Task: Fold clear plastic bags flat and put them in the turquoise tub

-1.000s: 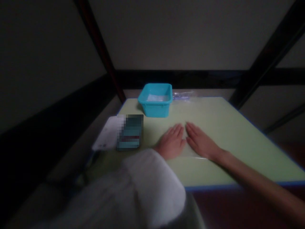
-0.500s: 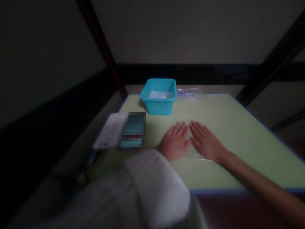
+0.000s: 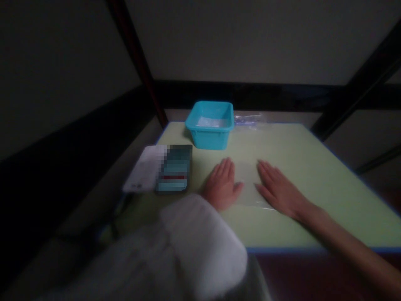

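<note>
Plastic [image 3: 248,193], clear, between left hand [image 3: 221,188] and right hand [image 3: 280,192], with both flat and wide; likely light, floppy, slippery; best pinched by edge beside right hand.

Little squares [image 3: 164,169] are hiding the face of the dark flat thing [image 3: 175,184]. The left hand [image 3: 222,186] and right hand [image 3: 282,190] are covering bits of the clear sheet [image 3: 247,194]. The blue tub [image 3: 209,139] is hiding some of the white thing [image 3: 211,122] inside. The blurry sleeve [image 3: 203,246] and right arm [image 3: 351,242] are running off the picture.
</note>
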A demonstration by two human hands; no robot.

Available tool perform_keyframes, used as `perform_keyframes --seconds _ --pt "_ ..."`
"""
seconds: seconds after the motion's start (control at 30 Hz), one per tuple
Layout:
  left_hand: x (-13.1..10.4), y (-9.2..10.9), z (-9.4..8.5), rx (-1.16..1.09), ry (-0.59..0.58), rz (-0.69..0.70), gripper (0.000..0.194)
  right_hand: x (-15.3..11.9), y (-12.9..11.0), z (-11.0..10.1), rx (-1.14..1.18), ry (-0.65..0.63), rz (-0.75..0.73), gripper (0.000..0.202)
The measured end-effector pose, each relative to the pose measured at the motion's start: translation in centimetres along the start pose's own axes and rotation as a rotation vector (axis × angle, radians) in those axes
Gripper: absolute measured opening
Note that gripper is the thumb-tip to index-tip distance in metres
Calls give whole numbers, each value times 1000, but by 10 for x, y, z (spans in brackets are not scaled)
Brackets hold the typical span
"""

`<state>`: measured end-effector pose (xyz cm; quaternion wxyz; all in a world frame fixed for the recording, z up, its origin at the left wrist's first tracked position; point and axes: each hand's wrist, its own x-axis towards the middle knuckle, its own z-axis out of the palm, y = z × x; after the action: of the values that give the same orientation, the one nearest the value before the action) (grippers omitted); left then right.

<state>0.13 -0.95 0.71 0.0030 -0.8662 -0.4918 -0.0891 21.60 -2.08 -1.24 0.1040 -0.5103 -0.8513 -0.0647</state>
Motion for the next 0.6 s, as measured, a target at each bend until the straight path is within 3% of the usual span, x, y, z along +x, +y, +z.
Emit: perform_keyframes --seconds 0.27,0.4,0.6 --pt "4 -2 2 15 11 3 59 2 0 1 15 -33 7 68" --pt "0 0 -9 -14 21 -1 59 1 -3 -8 35 -22 24 65" --pt "-47 20 -35 -109 -21 288 64 -29 -37 -39 116 17 -173 71"
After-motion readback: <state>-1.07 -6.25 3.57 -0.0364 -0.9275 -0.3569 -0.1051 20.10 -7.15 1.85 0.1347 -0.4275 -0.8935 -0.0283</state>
